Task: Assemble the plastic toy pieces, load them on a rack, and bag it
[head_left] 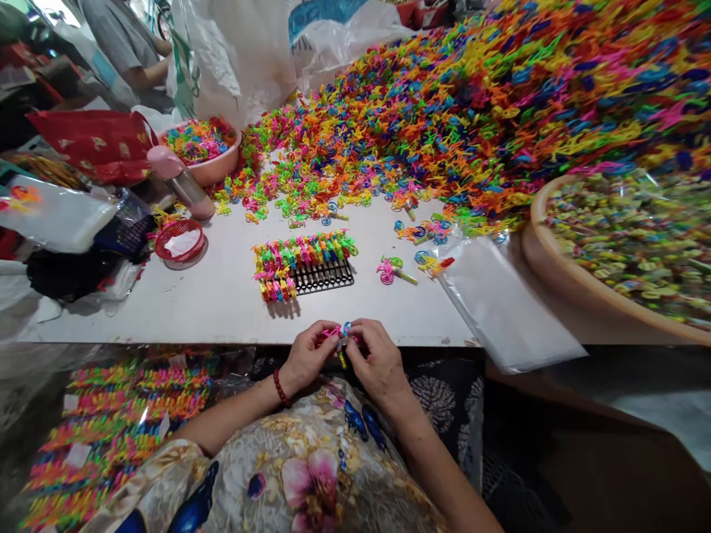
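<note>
Pinching a small pink-and-blue plastic toy [343,335] at the table's near edge, the left hand [307,357] and right hand [379,360] let its yellow stem point toward the body. A large tub [611,286] and pink bowl [215,173] hold colourful pieces; a red basket [161,249] holds white paper. More pieces heap on the white table [222,300]; beyond is a grey-shirted person [119,37].

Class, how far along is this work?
On the black rack, the back row looks filled, the front row only at its left. The left hand and right hand hold a pink-and-blue piece. Seemingly left: the bare slots and the heap of loose pieces.
</note>
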Motion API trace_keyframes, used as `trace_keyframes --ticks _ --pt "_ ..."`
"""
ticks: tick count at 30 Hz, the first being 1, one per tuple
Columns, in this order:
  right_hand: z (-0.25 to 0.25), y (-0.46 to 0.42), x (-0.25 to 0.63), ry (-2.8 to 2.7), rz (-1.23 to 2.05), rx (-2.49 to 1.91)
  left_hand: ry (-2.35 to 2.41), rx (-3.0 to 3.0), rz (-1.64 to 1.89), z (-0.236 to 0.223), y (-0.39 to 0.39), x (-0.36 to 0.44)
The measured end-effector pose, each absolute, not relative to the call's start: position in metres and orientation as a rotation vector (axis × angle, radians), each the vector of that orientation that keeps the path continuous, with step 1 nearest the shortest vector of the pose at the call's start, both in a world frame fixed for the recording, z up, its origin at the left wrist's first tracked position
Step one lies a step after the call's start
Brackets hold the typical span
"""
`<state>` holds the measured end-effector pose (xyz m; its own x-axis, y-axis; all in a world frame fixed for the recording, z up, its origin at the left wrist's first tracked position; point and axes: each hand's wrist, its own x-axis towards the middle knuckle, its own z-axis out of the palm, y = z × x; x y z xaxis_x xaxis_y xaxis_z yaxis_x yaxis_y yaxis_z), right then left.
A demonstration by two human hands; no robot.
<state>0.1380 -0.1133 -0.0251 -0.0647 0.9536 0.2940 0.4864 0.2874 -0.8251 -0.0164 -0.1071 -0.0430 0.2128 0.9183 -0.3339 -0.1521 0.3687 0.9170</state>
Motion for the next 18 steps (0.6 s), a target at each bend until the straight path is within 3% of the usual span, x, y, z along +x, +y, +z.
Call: trace_keyframes --ticks 10,15,18 --pt "-0.032 -0.108 0.139 -1.655 0.71 -1.297 0.963 0.845 0.882 -0.042 -0.104 -0.016" --pt "-0.043 -0.104 0.14 -1.535 1.029 -1.192 0.905 0.862 0.807 -0.046 -0.104 -0.014" --pt "-0.046 -0.103 0.137 -1.439 1.018 -1.263 0.871 0.821 0.813 -0.053 -0.106 -0.014"
